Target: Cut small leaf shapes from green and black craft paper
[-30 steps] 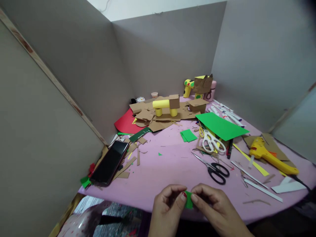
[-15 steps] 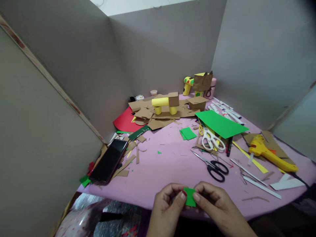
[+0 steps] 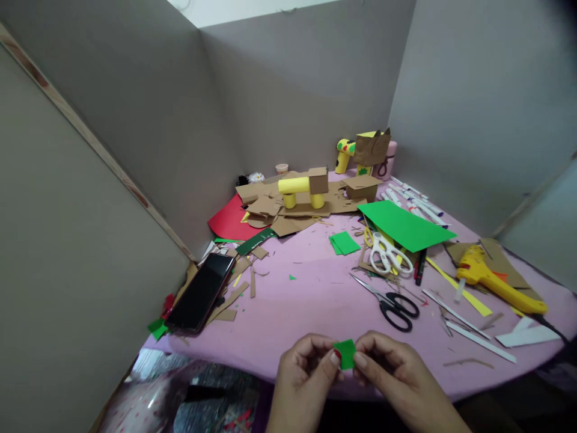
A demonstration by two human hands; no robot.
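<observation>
A small green paper piece [image 3: 346, 353] is pinched between my two hands, just above the table's front edge. My left hand [image 3: 305, 374] grips its left side with thumb and fingertips. On its right side the thumb and fingers of my right hand [image 3: 391, 368] are closed on it. Black-handled scissors [image 3: 391, 305] lie just beyond my right hand, their blades pointing up and left. Farther off rest green paper squares [image 3: 345, 243], overlapping one another. A tiny green scrap [image 3: 293, 277] lies left of the scissors.
On the right are a yellow glue gun [image 3: 496, 281], white scissors [image 3: 386, 255], a green sheet [image 3: 406, 225] and several markers [image 3: 419, 201]. A phone [image 3: 201, 293] lies among scraps at left. A yellow tube figure [image 3: 297, 185] stands on cardboard [image 3: 336, 201] at the back.
The green paper piece has tilted and risen slightly between my fingers. Both hands keep hold of it. The whole view has shifted a little.
</observation>
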